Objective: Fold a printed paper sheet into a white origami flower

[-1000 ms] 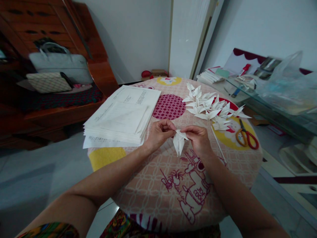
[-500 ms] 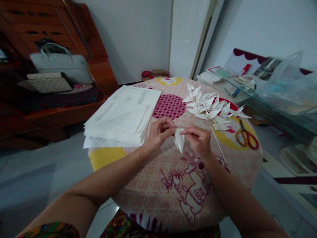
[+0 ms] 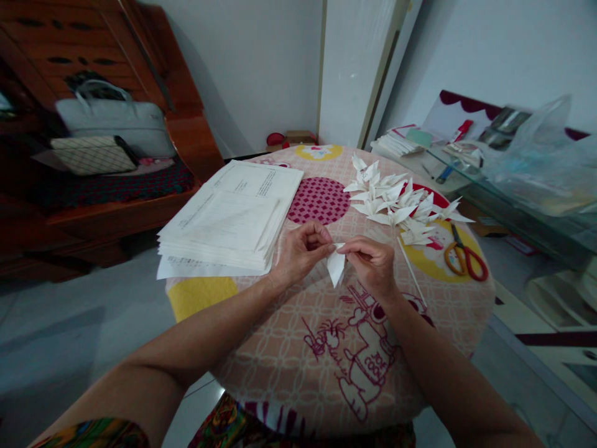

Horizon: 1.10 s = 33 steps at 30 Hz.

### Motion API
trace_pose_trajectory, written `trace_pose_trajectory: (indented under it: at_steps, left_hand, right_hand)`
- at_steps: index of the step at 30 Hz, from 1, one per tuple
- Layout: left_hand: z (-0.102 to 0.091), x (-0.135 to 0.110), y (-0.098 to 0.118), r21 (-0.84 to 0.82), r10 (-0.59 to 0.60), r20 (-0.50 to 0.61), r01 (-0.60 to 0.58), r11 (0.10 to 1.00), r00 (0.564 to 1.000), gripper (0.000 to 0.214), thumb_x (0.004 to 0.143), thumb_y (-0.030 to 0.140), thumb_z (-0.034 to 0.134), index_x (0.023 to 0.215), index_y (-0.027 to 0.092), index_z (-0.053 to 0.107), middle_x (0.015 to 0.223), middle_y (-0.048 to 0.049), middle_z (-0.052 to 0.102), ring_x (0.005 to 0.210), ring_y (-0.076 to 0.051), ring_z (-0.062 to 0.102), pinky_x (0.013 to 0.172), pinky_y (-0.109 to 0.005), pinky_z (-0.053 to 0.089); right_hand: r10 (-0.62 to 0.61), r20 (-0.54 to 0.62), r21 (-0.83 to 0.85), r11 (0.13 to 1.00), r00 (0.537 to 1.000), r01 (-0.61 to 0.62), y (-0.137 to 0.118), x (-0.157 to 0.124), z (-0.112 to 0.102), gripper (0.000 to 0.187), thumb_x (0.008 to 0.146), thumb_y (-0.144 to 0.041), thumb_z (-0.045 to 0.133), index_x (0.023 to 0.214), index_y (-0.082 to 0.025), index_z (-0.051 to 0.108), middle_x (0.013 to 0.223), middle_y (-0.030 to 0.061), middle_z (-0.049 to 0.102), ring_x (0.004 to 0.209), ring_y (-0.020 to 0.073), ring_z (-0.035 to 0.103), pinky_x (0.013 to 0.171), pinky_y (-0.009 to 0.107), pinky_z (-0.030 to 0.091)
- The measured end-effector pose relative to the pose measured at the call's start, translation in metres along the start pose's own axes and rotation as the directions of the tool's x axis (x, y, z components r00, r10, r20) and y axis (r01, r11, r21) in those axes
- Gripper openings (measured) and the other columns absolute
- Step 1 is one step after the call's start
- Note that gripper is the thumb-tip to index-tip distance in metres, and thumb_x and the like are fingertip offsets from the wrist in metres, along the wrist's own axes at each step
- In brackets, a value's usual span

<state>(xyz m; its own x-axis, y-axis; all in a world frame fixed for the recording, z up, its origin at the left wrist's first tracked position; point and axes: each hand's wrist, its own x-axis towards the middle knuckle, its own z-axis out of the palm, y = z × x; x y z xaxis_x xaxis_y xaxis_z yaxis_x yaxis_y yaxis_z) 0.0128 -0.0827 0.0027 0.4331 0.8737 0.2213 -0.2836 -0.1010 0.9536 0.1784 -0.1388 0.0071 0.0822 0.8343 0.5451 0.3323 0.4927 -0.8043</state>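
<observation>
Between my two hands hangs a small folded piece of white paper [image 3: 336, 269], its pointed end downward. My left hand [image 3: 305, 247] pinches its upper left edge between thumb and fingers. On the upper right edge, my right hand [image 3: 373, 261] pinches with thumb and forefinger. Both hands are just above the patterned tablecloth [image 3: 280, 348]. Left of them lies a stack of white paper sheets [image 3: 219, 224], some printed. A heap of folded paper cranes [image 3: 392, 196] is beyond my right hand. A thin white stick [image 3: 411, 270] lies by my right wrist.
Scissors [image 3: 464, 256] with orange and red handles lie at the table's right side. A glass shelf [image 3: 527, 230] with a plastic bag [image 3: 536, 162] and papers stands close on the right. To the left is a wooden bench [image 3: 191, 143] bearing a grey bag [image 3: 116, 127].
The folded paper has turned slightly, so a flatter face shows, and its lower tip has shifted a little left. Both hands keep their pinch, the right edging slightly left.
</observation>
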Motion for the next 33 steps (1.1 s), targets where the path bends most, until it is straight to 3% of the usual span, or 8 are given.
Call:
trace_pose_trajectory:
  at_steps: [6,10,15,25,33]
  left_hand:
    - [0.000,0.001,0.000,-0.012,-0.033,-0.033,0.032,0.999,0.999,0.027,0.068,0.024,0.082,0.077,0.016,0.057,0.065,0.0025,0.063,0.056,-0.008,0.058,0.055,-0.019,0.045]
    - [0.000,0.002,0.000,-0.058,-0.085,-0.085,0.080,0.995,0.993,0.029,0.066,0.023,0.082,0.078,0.016,0.057,0.062,0.0043,0.062,0.053,-0.008,0.057,0.055,-0.020,0.047]
    - [0.000,0.003,-0.003,-0.036,-0.102,-0.079,0.099,0.994,0.992,0.029,0.066,0.022,0.081,0.082,0.017,0.056,0.054,0.0069,0.059,0.046,-0.007,0.053,0.050,-0.019,0.044]
    - [0.003,0.003,-0.001,-0.113,-0.212,-0.036,0.207,0.972,0.977,0.034,0.063,0.026,0.083,0.082,0.016,0.056,0.052,0.0078,0.056,0.045,-0.007,0.051,0.051,-0.020,0.046]
    - [0.002,0.003,-0.006,-0.123,-0.269,-0.026,0.264,0.957,0.963,0.036,0.062,0.028,0.084,0.083,0.016,0.058,0.053,0.0068,0.056,0.048,-0.008,0.054,0.053,-0.022,0.046]
  right_hand:
    - [0.160,-0.006,0.123,0.980,0.987,-0.158,0.005,-0.001,0.003,0.014,0.078,-0.017,0.065,0.078,-0.022,0.078,0.076,0.0015,0.074,0.070,0.0158,0.067,0.066,0.029,0.053]
    - [0.370,0.031,0.287,0.886,0.928,-0.363,0.012,-0.001,0.005,0.020,0.082,-0.030,0.068,0.097,-0.022,0.078,0.080,0.0020,0.076,0.066,0.0171,0.069,0.063,0.030,0.056]
    - [0.530,0.147,0.334,0.768,0.835,-0.547,0.013,0.002,0.007,0.027,0.074,-0.046,0.076,0.073,-0.019,0.072,0.064,0.0009,0.070,0.052,0.0152,0.062,0.050,0.027,0.052]
    - [0.617,0.229,0.447,0.621,0.753,-0.644,0.013,0.003,0.005,0.025,0.066,-0.038,0.082,0.066,-0.018,0.068,0.058,-0.0013,0.066,0.048,0.0116,0.058,0.045,0.022,0.046]
    - [0.620,0.192,0.399,0.659,0.761,-0.638,0.015,0.001,0.006,0.020,0.066,-0.033,0.079,0.062,-0.018,0.066,0.046,-0.0028,0.060,0.033,0.0092,0.047,0.031,0.020,0.034]
